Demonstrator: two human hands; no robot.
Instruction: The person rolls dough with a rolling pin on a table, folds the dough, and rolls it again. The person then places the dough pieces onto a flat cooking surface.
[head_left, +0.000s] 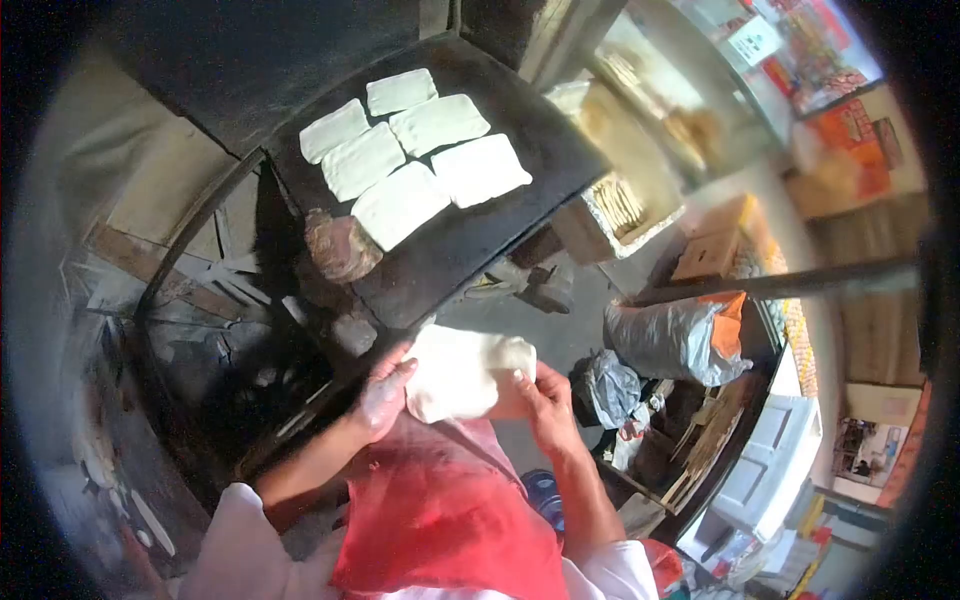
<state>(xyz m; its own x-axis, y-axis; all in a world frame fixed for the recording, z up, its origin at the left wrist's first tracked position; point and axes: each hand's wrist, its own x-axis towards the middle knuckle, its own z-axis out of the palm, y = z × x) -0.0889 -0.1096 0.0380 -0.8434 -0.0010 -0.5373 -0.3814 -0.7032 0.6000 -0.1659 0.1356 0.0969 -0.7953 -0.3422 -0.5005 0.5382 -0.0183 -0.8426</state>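
A flat sheet of pale dough [455, 375] hangs between my two hands in front of my red apron. My left hand [382, 397] grips its left edge, thumb on top. At the opposite edge my right hand [548, 398] pinches the sheet between thumb and fingers. Beyond them lies a dark griddle [480, 235] bearing several rectangular dough pieces [402, 205] laid close together. On the griddle's left edge sits a brown, rounded lump [342, 245], right beside the nearest dough piece.
Right of the griddle stands a box [630, 225] holding a stack of flat pieces. Farther right are a silver bag [665, 335], a grey plastic bag [610, 388] and a white container [765, 465]. A dark metal frame [200, 235] borders the griddle on the left.
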